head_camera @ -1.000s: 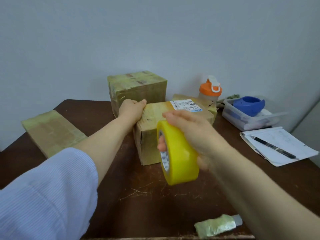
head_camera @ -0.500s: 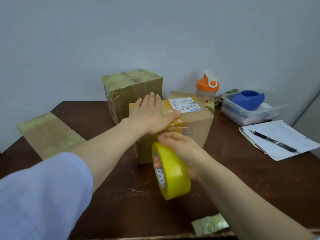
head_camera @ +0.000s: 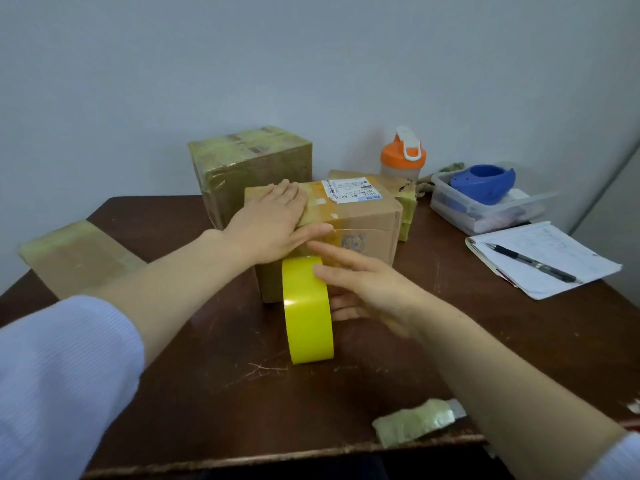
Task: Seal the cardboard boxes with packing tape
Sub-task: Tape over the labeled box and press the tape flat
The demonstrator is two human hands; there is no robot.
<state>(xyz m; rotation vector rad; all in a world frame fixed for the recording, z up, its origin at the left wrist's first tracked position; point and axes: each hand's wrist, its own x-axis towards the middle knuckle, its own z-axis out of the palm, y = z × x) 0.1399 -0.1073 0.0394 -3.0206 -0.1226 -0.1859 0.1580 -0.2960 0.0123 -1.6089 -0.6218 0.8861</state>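
Right hand grips yellow tape roll w/ spread fingers, just below front of box; left hand lies flat, open, on box top above roll. Strip looks laid over top, front run prob. unfinished, cut left. Behind: taped box, bottle. Nothing blocks.

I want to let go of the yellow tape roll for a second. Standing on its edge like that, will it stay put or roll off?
The tape roll stands on its round edge on the table, so it would probably roll or topple if freed. The right hand steadies its side. A strip seems to run up to the box, which may hold it back somewhat. Laid flat, it should stay put.
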